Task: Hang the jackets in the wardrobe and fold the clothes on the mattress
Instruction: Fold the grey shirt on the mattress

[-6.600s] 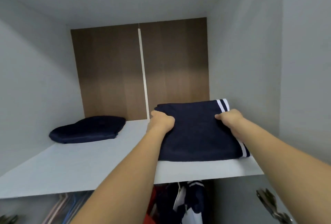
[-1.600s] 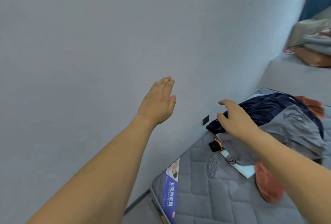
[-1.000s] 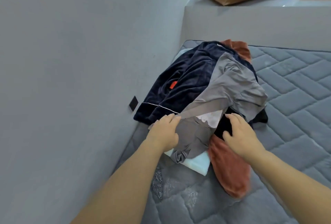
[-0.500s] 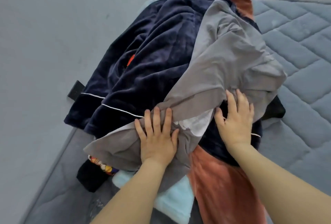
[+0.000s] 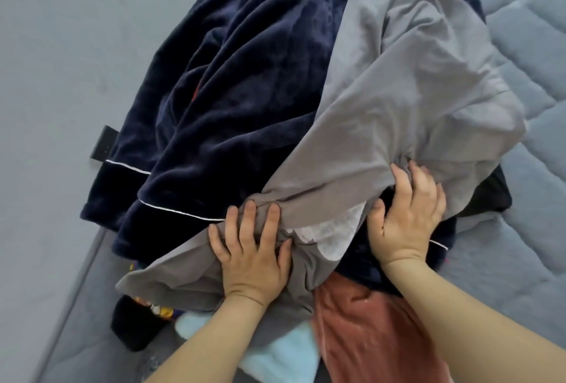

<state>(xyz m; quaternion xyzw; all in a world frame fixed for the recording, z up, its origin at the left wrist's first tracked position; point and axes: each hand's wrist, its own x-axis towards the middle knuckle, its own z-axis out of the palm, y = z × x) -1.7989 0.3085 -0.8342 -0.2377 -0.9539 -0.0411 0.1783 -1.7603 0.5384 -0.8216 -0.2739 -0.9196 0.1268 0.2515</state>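
A heap of clothes lies on the grey quilted mattress [image 5: 536, 45]. On top is a grey garment [image 5: 398, 91], draped over a navy velvet garment [image 5: 245, 76] with white piping. My left hand [image 5: 251, 254] lies on the grey garment's lower part, its fingers digging in and bunching the fabric. My right hand [image 5: 407, 214] grips a fold of the same grey garment at its right edge, fingers curled into the cloth. A rust-coloured garment [image 5: 367, 336] and a light blue cloth [image 5: 275, 349] lie under the heap near my forearms.
A grey wall [image 5: 61, 76] runs along the left side of the mattress, with a small black plate [image 5: 102, 143] on it. A black item with a colourful print [image 5: 137, 327] pokes out at the heap's lower left. Bare mattress shows to the right.
I turned from the wardrobe shelf to the mattress. Both hands landed flat on the grey garment, and their fingers have now curled in, gathering its fabric. The view has moved closer.
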